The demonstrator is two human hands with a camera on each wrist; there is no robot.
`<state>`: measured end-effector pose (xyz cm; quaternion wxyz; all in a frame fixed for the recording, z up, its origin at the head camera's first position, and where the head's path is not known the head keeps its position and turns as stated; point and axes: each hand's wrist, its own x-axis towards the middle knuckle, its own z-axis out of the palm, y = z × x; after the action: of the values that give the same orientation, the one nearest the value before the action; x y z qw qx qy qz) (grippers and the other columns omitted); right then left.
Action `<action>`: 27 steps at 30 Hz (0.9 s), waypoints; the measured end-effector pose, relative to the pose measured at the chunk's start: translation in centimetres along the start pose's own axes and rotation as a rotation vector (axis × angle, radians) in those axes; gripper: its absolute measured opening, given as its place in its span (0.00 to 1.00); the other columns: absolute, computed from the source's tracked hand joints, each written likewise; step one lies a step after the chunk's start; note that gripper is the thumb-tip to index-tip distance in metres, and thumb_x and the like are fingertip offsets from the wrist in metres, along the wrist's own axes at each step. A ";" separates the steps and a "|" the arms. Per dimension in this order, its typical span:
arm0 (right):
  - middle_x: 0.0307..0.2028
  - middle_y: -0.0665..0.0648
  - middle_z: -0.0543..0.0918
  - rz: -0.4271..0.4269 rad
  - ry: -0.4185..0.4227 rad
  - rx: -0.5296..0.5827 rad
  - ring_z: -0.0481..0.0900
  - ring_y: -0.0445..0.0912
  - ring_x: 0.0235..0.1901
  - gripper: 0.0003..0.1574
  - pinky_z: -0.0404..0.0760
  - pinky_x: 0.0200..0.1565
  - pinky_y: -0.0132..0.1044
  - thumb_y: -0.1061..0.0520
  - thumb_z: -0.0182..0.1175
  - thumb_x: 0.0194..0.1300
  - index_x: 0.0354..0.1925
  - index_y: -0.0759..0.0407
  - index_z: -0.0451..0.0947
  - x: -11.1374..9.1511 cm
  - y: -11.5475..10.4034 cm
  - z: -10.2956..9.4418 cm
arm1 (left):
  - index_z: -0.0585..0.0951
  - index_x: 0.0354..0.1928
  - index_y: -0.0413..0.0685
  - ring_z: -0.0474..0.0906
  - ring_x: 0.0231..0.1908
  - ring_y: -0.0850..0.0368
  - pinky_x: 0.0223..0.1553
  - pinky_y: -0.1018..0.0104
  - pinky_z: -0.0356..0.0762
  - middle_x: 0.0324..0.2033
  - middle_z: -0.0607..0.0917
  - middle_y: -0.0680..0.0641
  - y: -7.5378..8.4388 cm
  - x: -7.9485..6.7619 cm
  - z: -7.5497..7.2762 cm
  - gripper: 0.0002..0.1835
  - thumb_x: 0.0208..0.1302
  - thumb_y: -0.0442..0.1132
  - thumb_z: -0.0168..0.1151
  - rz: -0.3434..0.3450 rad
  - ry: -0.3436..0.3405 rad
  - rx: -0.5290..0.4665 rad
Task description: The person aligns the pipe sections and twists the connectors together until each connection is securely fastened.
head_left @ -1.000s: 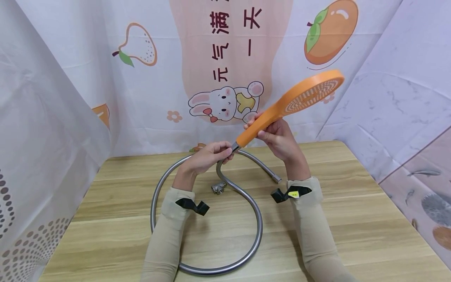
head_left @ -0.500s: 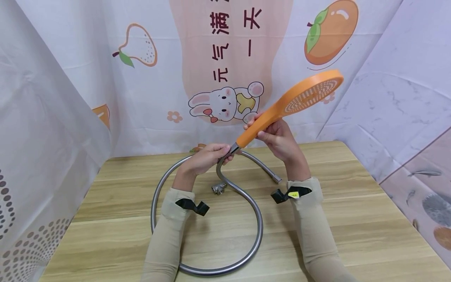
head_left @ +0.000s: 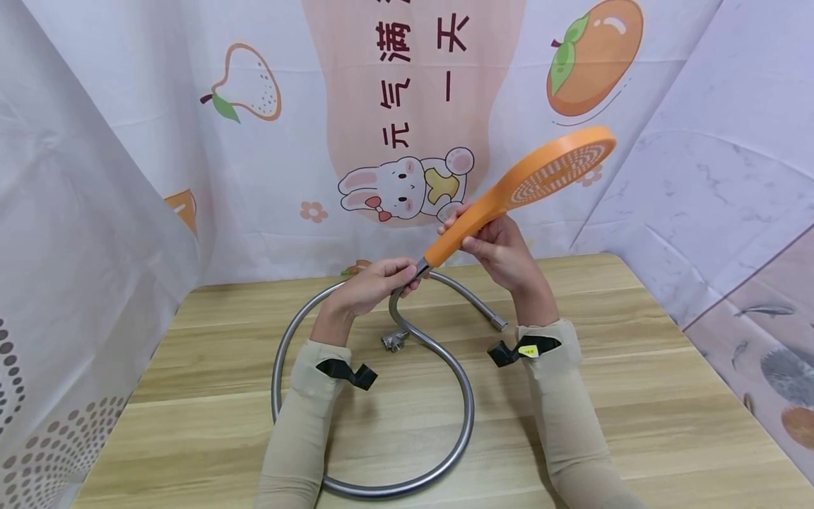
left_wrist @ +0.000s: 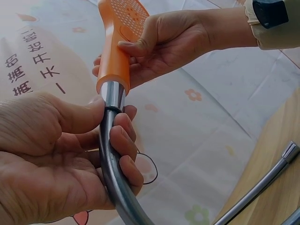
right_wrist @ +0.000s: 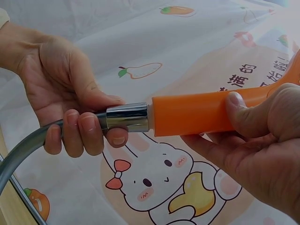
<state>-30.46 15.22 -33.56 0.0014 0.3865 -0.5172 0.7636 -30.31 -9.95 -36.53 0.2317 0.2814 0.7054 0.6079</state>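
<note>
An orange shower head [head_left: 547, 170] is held up above the table, tilted with its perforated face to the right. My right hand [head_left: 505, 254] grips its handle [right_wrist: 192, 112], thumb along one side. My left hand [head_left: 375, 283] holds the grey metal shower hose [left_wrist: 112, 154] just below the handle, fingers wrapped round it and thumb at the chrome connector [right_wrist: 127, 117]. That connector meets the bottom end of the orange handle, with a thin pale ring showing between them in the right wrist view.
The hose loops over the wooden table [head_left: 636, 410], its free end [head_left: 499, 323] lying right of centre. A small metal angle valve or fitting [head_left: 395, 340] lies inside the loop. Printed cloth curtains [head_left: 267, 177] surround the table at the back and sides.
The left thumb and fingers shift slightly at the connector, sliding back down and then up again. The shower head and right hand stay nearly in place.
</note>
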 end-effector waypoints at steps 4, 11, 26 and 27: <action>0.48 0.58 0.83 -0.003 -0.004 -0.002 0.86 0.51 0.54 0.28 0.82 0.59 0.42 0.84 0.43 0.67 0.58 0.66 0.73 0.1 0.0 0.0 | 0.75 0.46 0.38 0.68 0.34 0.56 0.42 0.65 0.68 0.33 0.75 0.50 0.0 0.0 0.0 0.11 0.82 0.36 0.45 0.010 0.011 -0.002; 0.48 0.60 0.83 -0.024 -0.007 0.004 0.86 0.53 0.53 0.24 0.82 0.59 0.42 0.84 0.45 0.66 0.58 0.76 0.68 0.2 0.2 -0.1 | 0.76 0.47 0.35 0.67 0.35 0.56 0.43 0.66 0.67 0.33 0.74 0.50 0.1 0.0 0.0 0.15 0.83 0.38 0.42 0.024 0.000 0.000; 0.48 0.59 0.83 -0.001 0.002 0.006 0.86 0.51 0.53 0.25 0.82 0.59 0.42 0.84 0.44 0.67 0.59 0.73 0.68 0.0 0.1 0.1 | 0.77 0.56 0.31 0.67 0.37 0.55 0.45 0.62 0.65 0.34 0.72 0.50 0.0 -0.1 -0.1 0.21 0.84 0.41 0.40 -0.013 -0.008 0.013; 0.48 0.59 0.83 0.001 0.001 0.005 0.86 0.51 0.54 0.25 0.82 0.59 0.42 0.84 0.44 0.67 0.59 0.74 0.68 0.1 0.1 0.0 | 0.77 0.55 0.32 0.67 0.36 0.56 0.45 0.63 0.66 0.34 0.72 0.50 0.0 -0.1 -0.1 0.20 0.84 0.41 0.40 -0.011 -0.007 0.014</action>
<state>-30.50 15.11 -33.58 0.0005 0.3861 -0.5156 0.7649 -30.31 -10.13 -36.50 0.2356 0.2810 0.7104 0.6008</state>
